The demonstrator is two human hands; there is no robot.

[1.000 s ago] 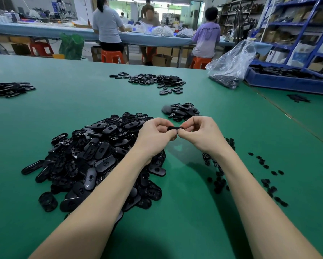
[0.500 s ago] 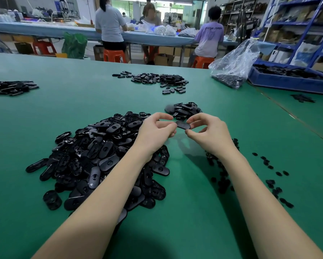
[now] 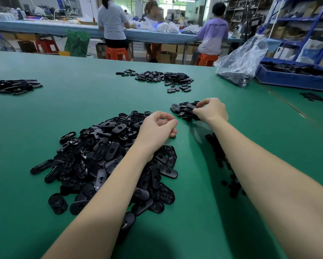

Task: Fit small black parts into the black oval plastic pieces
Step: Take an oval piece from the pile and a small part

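- Black oval plastic pieces, main heap (image 3: 104, 161): the largest stock, spread on the green table (image 3: 82, 101) under and to the left of the left forearm; long axes lie in every direction, so no common orientation can be assumed for the next pick.
- Small pile of oval pieces (image 3: 185, 109): set beyond the main heap, at the fingertips of the right hand; judged to be the finished stack.
- Small black parts (image 3: 220, 156): loose scatter lying beside and partly under the right forearm, nearer to the right hand than to the left.
- Right hand (image 3: 212, 110): reached forward onto the small pile, fingers curled together at one oval piece (image 3: 191, 106) on its near side; a pinch is judged likely, release not yet seen.
- Left hand (image 3: 157, 128): held at the right edge of the main heap, fingers curled loosely inward; whether anything is gripped cannot be told. A single dark piece (image 3: 172, 136) lies just under its knuckles.
- Governing relation: the next oval lies directly below and left of the left hand; the next small part lies back toward the body from the right hand.
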